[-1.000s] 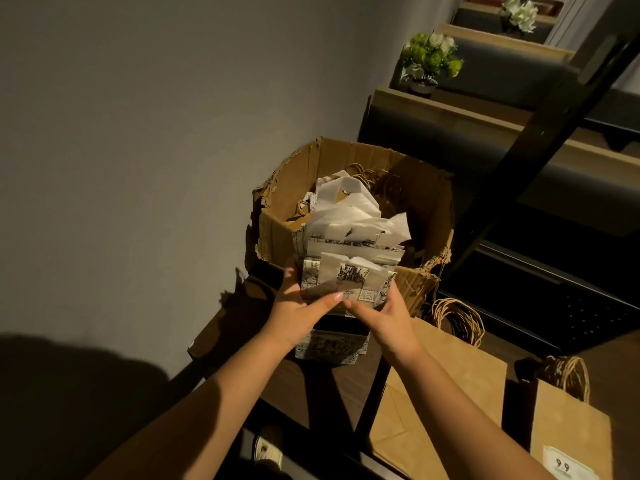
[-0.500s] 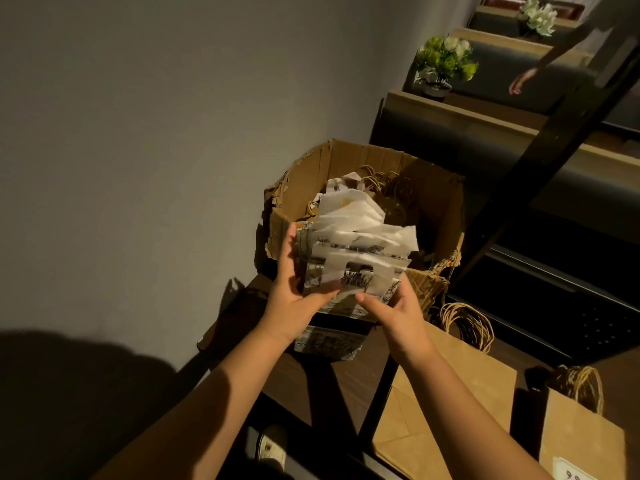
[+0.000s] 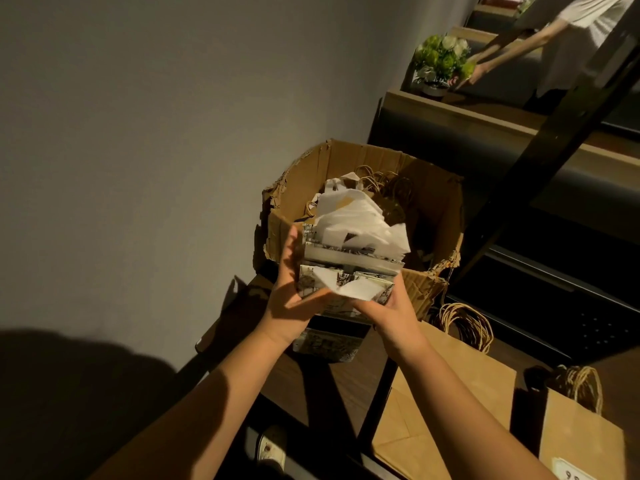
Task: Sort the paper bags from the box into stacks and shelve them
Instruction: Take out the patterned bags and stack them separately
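A shoe (image 3: 272, 448) is showing at the bottom, under the near edge of the shelf (image 3: 304, 382). On the shelf's right part, brown bags (image 3: 446, 393) are lying flat, with twine handles (image 3: 467, 323) at their far end, and one more brown bag (image 3: 581, 434) with a label is lying at the right edge. Above the shelf, both hands are holding a stack of printed white bags (image 3: 349, 261). The left hand (image 3: 291, 299) is gripping the stack's left side, fingers curled around it and thumb across the front. The right hand (image 3: 388, 306) is gripping the lower right corner, fingers clamped on it from below. Under the stack, another printed bag (image 3: 329, 342) is lying on the shelf. Just behind, the torn box (image 3: 436, 216) is standing at the shelf's far edge, with white bags and brown handles inside. Far behind, a person in a white shirt (image 3: 575, 32) is reaching toward a flower pot (image 3: 440, 62) on a ledge.
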Demonstrator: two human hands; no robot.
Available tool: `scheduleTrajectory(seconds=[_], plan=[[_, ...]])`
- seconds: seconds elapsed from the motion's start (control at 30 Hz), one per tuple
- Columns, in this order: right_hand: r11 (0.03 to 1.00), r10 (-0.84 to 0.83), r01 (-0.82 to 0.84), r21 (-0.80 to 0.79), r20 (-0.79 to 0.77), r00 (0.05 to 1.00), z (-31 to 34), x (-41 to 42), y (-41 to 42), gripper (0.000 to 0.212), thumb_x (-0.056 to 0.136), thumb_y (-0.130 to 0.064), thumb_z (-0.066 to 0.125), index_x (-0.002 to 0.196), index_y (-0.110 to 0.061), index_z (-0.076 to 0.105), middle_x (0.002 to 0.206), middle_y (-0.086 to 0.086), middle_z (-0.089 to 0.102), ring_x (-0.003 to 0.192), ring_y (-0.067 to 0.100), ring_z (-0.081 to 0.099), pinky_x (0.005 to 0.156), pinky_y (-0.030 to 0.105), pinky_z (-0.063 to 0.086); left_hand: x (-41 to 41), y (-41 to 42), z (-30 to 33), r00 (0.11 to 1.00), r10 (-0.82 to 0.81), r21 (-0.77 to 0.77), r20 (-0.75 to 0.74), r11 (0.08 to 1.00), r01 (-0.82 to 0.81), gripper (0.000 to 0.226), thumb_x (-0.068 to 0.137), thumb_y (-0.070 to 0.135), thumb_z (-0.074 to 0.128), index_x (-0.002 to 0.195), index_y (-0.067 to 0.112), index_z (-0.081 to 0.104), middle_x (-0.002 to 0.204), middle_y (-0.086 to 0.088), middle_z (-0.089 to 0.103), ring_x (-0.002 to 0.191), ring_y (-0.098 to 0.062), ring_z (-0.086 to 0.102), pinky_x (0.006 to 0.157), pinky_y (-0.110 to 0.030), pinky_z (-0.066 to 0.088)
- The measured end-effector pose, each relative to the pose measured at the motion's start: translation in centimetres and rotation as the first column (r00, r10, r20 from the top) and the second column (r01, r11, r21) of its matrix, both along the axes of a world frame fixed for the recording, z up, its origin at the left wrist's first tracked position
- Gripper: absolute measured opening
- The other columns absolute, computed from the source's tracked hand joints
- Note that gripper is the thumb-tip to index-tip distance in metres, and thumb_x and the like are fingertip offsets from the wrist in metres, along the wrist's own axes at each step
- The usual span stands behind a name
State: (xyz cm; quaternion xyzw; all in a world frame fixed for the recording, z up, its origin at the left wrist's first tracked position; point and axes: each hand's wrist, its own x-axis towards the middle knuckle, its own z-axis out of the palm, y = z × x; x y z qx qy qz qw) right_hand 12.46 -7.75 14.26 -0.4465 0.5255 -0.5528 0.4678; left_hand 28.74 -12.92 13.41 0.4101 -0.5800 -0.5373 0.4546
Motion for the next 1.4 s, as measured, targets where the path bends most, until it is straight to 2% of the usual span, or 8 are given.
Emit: scheduleTrajectory(seconds=[0.13,0.27,0.47,0.6,0.9,1.1,1.2,1.4], plan=[[0.999,0.001,-0.001,0.052,0.009,1.000,-1.2,0.2,0.3,0.082,0.064,-0.028,0.082,0.135,-0.019,0.042,0.126,-0.001,0.062,0.118,0.015,0.059,0.096,0.029,0.050,0.0,0.1,-1.7,0.996,-0.078,0.082,0.053,0.994,0.073,0.106,0.062,0.035,0.088,0.149,0.017,0.031,0.144,-0.007,0.047,0.135,-0.022,0.045,0.091,-0.008,0.045],[0.996,-0.019,0.018,0.085,0.020,1.000,-1.7,0.5,0.1,0.072,0.067,-0.025,0.080,0.131,-0.021,0.048,0.124,-0.003,0.064,0.116,0.013,0.060,0.088,0.023,0.052,0.2,0.0,-2.4,0.991,-0.041,0.072,0.127,0.997,0.033,0.082,0.069,0.031,0.083,0.137,0.014,0.042,0.127,0.007,0.055,0.114,0.001,0.052,0.084,0.000,0.041],[0.996,-0.007,0.003,0.093,0.035,0.999,-2.5,0.3,0.2,0.049,0.086,-0.004,0.068,0.128,-0.022,0.051,0.124,-0.001,0.064,0.115,0.014,0.061,0.085,0.022,0.052,0.5,0.2,-2.8,0.992,-0.001,0.258,0.128,0.965,-0.032,0.032,0.085,0.006,0.071,0.111,0.021,0.061,0.105,0.007,0.068,0.106,-0.014,0.064,0.081,-0.017,0.051],[0.992,-0.001,0.000,0.124,0.013,1.000,-3.5,0.5,0.2,0.041,0.089,0.002,0.061,0.122,-0.022,0.053,0.119,0.001,0.066,0.112,0.014,0.062,0.086,0.021,0.052,0.5,0.5,-2.7,0.984,-0.014,0.244,0.178,0.969,-0.030,0.044,0.088,0.002,0.066,0.123,0.025,0.051,0.109,0.015,0.061,0.100,0.006,0.056,0.073,-0.001,0.044],[0.968,-0.081,0.072,0.241,0.028,0.996,-5.6,1.6,0.0,0.040,0.090,0.005,0.058,0.121,-0.019,0.055,0.121,-0.001,0.065,0.116,0.013,0.059,0.085,0.018,0.050,1.5,0.8,-3.9,0.939,-0.217,0.492,0.267,0.869,0.061,0.053,0.098,0.024,0.056,0.145,0.009,0.039,0.129,0.003,0.047,0.137,-0.021,0.039,0.093,-0.018,0.032],[0.972,-0.139,0.139,0.189,-0.009,0.990,-4.7,1.8,-0.3,0.039,0.091,0.005,0.057,0.119,-0.022,0.056,0.122,-0.004,0.066,0.116,0.010,0.060,0.098,0.026,0.046,1.1,-0.7,-4.3,0.921,-0.235,0.352,0.311,0.929,0.118,0.037,0.093,0.011,0.062,0.119,0.034,0.048,0.120,0.012,0.055,0.123,-0.011,0.052,0.095,-0.022,0.040],[0.975,-0.192,0.189,0.118,0.010,0.981,-3.3,0.9,-0.2,0.041,0.090,0.007,0.057,0.120,-0.021,0.056,0.123,-0.002,0.066,0.117,0.012,0.060,0.098,0.027,0.047,0.5,-1.7,-3.7,0.920,-0.305,0.316,0.247,0.923,0.221,0.055,0.090,0.014,0.067,0.139,0.024,0.042,0.136,0.001,0.054,0.128,-0.014,0.051,0.107,-0.039,0.043],[0.963,-0.268,0.269,-0.008,0.054,0.962,0.5,-1.4,1.8,0.041,0.090,0.012,0.053,0.120,-0.017,0.055,0.113,-0.003,0.070,0.108,0.014,0.066,0.084,0.022,0.052,-3.1,-0.2,-0.3,0.951,-0.309,0.248,0.020,0.923,0.295,0.061,0.093,-0.002,0.056,0.141,0.029,0.036,0.131,0.007,0.056,0.116,-0.002,0.058,0.100,-0.031,0.048]])
